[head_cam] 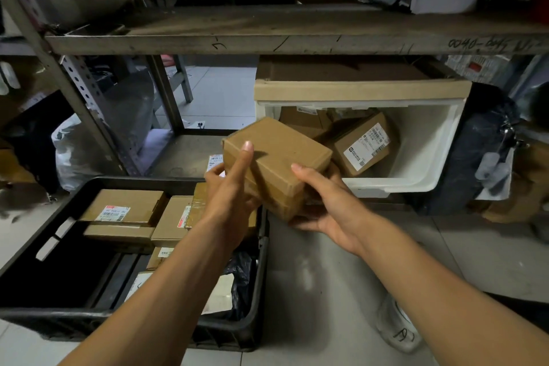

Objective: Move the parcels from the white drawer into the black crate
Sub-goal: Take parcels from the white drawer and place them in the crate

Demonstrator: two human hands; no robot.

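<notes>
Both hands hold a plain brown cardboard parcel (279,154) in the air between the white drawer (427,151) and the black crate (255,300). My left hand (228,187) grips its left side, thumb up on the near face. Under its right end, my right hand (323,202) cups the parcel with the thumb on the near face. A second box seems to sit under the top one; the hands hide most of it. The drawer still holds a labelled parcel (365,145) and others behind it. Several brown parcels (124,205) lie in the crate at lower left.
A metal shelf board (267,36) runs overhead, above the drawer. A perforated steel upright (86,104) stands left of centre. Bags sit at the left (71,151) and a dark one at the right (481,151). A shoe (398,327) rests on the tiled floor.
</notes>
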